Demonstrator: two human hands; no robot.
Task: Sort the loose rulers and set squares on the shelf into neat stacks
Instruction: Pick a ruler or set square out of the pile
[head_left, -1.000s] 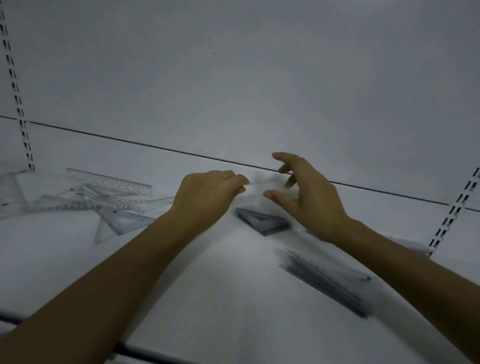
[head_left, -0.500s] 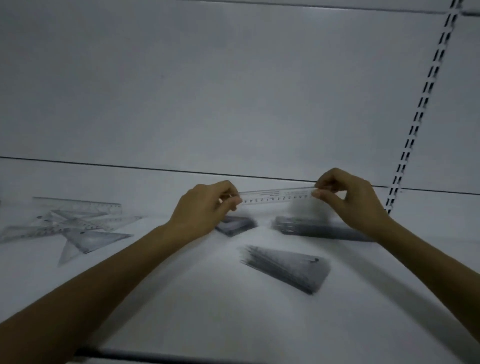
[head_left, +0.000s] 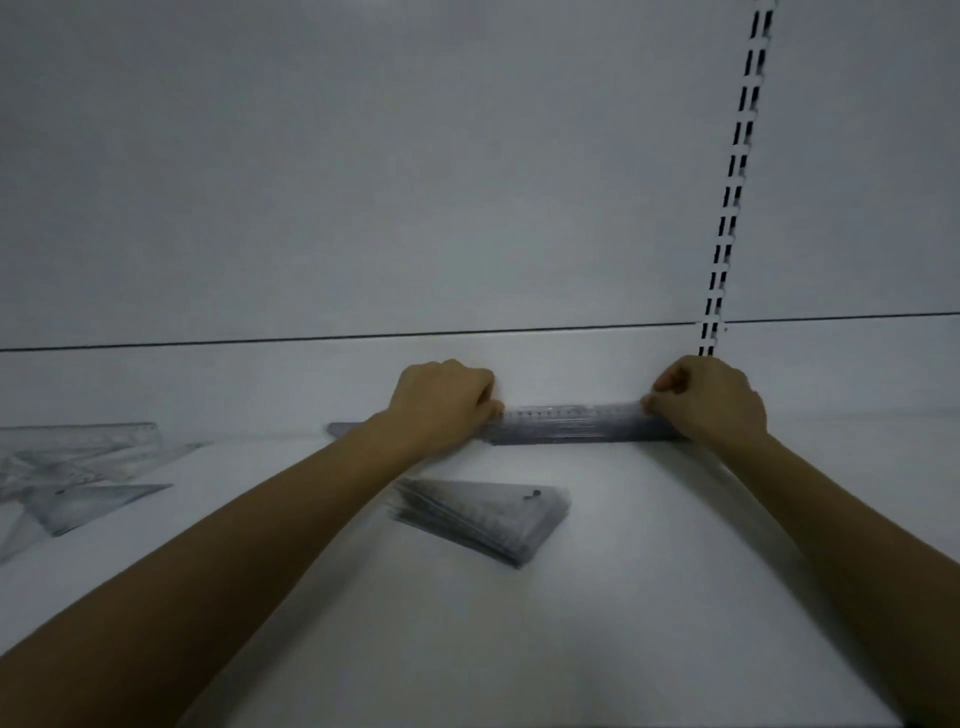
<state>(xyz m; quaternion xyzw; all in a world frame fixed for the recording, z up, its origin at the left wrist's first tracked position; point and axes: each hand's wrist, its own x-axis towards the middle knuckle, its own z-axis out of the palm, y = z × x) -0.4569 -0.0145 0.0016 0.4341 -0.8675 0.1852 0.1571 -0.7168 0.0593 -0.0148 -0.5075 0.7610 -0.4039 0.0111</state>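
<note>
Shelf (head_left: 519, 649): white, nearest strip crossed by both forearms.
Set-square stack (head_left: 483, 519): triangles squared up into one flat pile between the forearms; already sorted.
Loose pile (head_left: 78, 478): far left, clear rulers and set squares crossing at odd angles; unsorted, and the bulk of what is left.
Ruler (head_left: 571, 415): clear, held level at the back of the shelf, resting on or just above the ruler stack; too blurred to tell which.
Ruler stack (head_left: 571, 436): long and dark, lying along the foot of the back wall.
Left hand (head_left: 447, 400): grip curled tight, pinching the ruler's left end.
Right hand (head_left: 711, 400): grip curled the same way, pinching the right end.
Dark edge (head_left: 340, 430): poking out behind the left wrist, the rest hidden.
Slotted upright (head_left: 737, 171): on the back wall, above the right hand.
Progress: about midway, judged from this view; two stacks built, this ruler going onto its stack, and the loose pile at left not yet cleared.
</note>
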